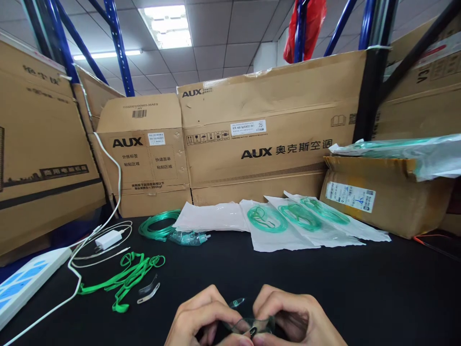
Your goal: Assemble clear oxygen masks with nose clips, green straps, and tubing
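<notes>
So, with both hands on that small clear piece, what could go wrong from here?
Both hands pinch a small clear part at the table's near edge; if it slips, it may fall off. A loose clear clip is hard to see on the black cloth. The green straps and white cable lie loose and could snag a sleeve.

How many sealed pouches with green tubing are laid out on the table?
3, fanned side by side before the boxes: pouch one, pouch two, pouch three. A flat white pouch lies left of them, contents unclear. More may sit in the open box.
</notes>
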Available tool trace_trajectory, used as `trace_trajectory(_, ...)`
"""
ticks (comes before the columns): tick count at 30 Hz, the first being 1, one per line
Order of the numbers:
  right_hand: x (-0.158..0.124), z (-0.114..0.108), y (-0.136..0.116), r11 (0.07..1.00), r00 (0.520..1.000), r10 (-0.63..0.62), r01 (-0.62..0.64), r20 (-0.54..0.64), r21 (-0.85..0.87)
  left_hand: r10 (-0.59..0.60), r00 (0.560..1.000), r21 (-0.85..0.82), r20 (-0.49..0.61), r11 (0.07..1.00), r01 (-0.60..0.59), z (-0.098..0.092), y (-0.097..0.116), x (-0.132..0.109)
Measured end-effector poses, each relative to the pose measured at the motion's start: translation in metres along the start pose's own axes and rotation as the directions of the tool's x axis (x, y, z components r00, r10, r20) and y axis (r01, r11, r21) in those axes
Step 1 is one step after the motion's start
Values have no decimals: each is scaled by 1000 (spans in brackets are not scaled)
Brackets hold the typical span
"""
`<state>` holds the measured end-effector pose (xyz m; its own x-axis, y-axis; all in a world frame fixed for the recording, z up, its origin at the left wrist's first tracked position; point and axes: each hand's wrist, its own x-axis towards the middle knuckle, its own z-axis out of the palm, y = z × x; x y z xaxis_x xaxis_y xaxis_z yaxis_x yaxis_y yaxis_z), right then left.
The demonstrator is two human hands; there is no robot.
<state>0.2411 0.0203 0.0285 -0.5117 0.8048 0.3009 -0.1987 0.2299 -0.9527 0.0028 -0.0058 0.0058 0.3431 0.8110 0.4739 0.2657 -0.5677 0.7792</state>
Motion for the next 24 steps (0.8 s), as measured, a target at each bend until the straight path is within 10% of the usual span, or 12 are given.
trace_trajectory(24,-2,6,-6,999,999,48,-48,21,-16,32,999,-25,-13,999,-33,1,6,0)
